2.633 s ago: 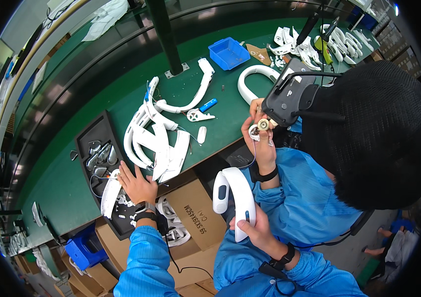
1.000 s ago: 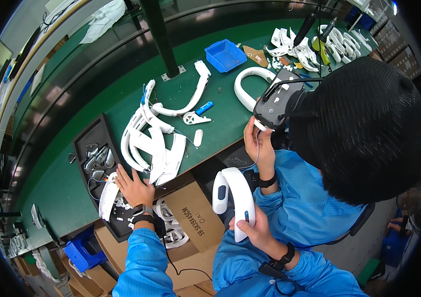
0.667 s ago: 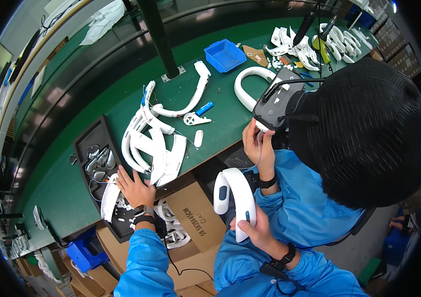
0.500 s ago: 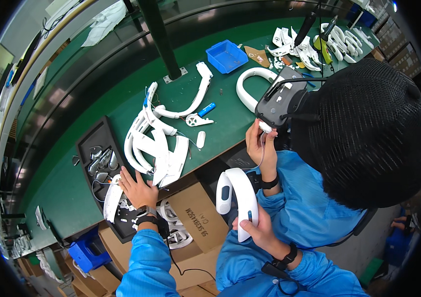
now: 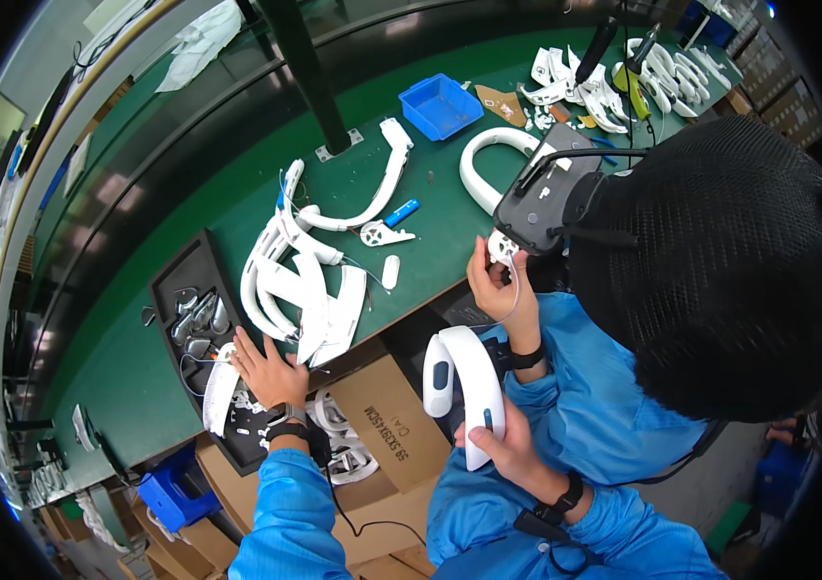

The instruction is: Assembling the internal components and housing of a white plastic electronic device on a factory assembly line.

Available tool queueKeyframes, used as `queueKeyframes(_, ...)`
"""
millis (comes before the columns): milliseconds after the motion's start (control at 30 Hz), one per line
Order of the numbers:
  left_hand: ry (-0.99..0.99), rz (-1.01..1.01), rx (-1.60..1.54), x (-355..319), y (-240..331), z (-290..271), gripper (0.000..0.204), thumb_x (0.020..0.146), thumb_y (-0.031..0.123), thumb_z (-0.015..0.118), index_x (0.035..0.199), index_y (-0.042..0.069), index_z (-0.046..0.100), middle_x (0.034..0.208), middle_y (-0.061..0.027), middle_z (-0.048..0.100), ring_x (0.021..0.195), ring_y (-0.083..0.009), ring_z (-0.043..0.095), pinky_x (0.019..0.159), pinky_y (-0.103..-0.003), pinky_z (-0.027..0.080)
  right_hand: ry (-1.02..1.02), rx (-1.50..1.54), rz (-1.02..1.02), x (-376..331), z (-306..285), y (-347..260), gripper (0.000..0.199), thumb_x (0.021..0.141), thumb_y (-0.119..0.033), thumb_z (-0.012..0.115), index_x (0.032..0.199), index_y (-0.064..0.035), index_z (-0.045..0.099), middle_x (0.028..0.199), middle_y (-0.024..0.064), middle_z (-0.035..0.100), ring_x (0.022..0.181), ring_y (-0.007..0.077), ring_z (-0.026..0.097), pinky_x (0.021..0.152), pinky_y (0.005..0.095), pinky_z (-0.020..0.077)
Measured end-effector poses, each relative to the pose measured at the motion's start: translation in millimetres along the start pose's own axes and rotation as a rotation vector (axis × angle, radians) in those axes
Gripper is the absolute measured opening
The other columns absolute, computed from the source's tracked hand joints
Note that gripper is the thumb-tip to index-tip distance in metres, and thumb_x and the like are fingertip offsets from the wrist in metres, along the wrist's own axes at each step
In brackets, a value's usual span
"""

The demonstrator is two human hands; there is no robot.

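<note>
While the right hand's grip (image 5: 507,447) is wrapped round one end of the white curved device (image 5: 476,372), out beyond the front edge of the worktop (image 5: 130,387), the left hand's grip (image 5: 271,372) lies spread wide near that edge, by a white shell (image 5: 219,396) on the black tray (image 5: 188,268). A snug, gentle hold should keep the device steady and unscuffed.

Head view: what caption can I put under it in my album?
Right hand holding a curved white device, left hand at the edge of a black tray, co-worker alongside.
</note>
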State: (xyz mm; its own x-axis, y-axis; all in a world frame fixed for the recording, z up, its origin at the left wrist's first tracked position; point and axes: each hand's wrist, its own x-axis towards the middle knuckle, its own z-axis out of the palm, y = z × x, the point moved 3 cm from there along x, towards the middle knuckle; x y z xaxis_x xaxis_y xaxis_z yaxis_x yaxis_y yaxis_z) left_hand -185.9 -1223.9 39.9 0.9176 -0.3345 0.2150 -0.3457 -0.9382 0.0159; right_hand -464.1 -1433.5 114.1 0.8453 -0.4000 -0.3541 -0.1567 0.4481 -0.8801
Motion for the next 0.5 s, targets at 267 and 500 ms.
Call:
queueKeyframes(267,0.01,0.014,0.026,-1.6,2.2,-0.8,0.052,0.068,0.015,0.065,0.117,-0.001,0.06,0.153,-0.0216,0.027,0.142,-0.0376,0.025,0.116,-0.052,0.019,0.008,-0.009,0.0,-2.3,-1.6,-1.1,0.042,0.091,-0.016,0.062,0.124,0.0029,0.045,0.091,0.0109,0.067,0.082,0.0145,0.066,0.076,0.029,0.0531)
queueKeyframes(500,0.026,0.023,0.038,-1.8,1.4,0.8,0.053,0.068,0.015,0.065,0.118,-0.001,0.06,0.152,-0.022,0.027,0.141,-0.0385,0.027,0.116,-0.053,0.019,-0.003,-0.061,0.008,-6.4,-2.8,3.5,0.041,0.091,-0.014,0.06,0.124,0.0036,0.042,0.091,0.0122,0.067,0.084,0.0177,0.067,0.077,0.0327,0.0562)
